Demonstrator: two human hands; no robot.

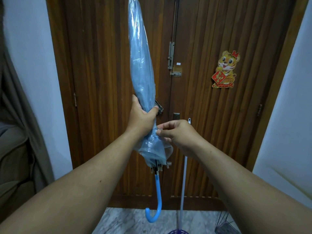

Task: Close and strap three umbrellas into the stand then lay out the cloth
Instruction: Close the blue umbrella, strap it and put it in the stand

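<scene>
While the closed pale-blue translucent plastic umbrella (142,65) stands tip-up in front of me, my left hand (141,118) has it clenched around the gathered canopy, thumb over the front of the folds. Just below that grip my right hand (179,134) pinches the loose plastic with thumb and fingertips, apparently feeling for the strap; I can't make out the strap itself among the folds, though a small dark patterned tab (159,107) pokes out just beside my left fingers and may be part of it.

Below both grips the canopy flares loose, the rib tips (157,168) hang bunched, and the sky-blue curved hook handle (156,200) dangles toward the marbled floor (128,222).

My worry is the slick film. If I ease the left grip to help wrap, I judge the rolled folds above it would spring open and the roll would have to be redone. A pinch on thin plastic alone could also slip, or tug a pleat out of line so the strap closes over a lump. With the weight hanging low, a slackened hold could let the whole umbrella slide down through my fist.

Further out, beyond my right hand, a thin white pole (184,179) leans against the ribbed brown wooden door (211,115); swinging the handle rightward could knock it over. A dark wire frame (224,223) sits low on the right, possibly the stand.
</scene>
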